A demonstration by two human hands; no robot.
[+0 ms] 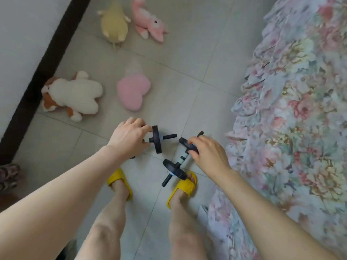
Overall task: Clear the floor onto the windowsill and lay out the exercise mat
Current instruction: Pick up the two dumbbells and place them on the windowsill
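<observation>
Two small black dumbbells lie on the grey tiled floor point(187, 53) just ahead of my feet. My left hand point(129, 136) grips the handle of the left dumbbell point(156, 139), beside its upright black disc. My right hand point(208, 152) closes on the far disc of the right dumbbell point(173, 168), whose near disc rests by my right foot. Soft toys lie farther out: a white and brown dog point(73, 95), a pink heart cushion point(133, 92), a yellow plush point(113, 25) and a pink plush point(148, 19). No mat is in view.
A bed with a floral ruffled cover point(293, 109) fills the right side. A white wall with a dark skirting strip point(37, 85) runs along the left. My feet wear yellow slippers point(120, 182). A dark patterned object point(8, 175) sits at the left edge.
</observation>
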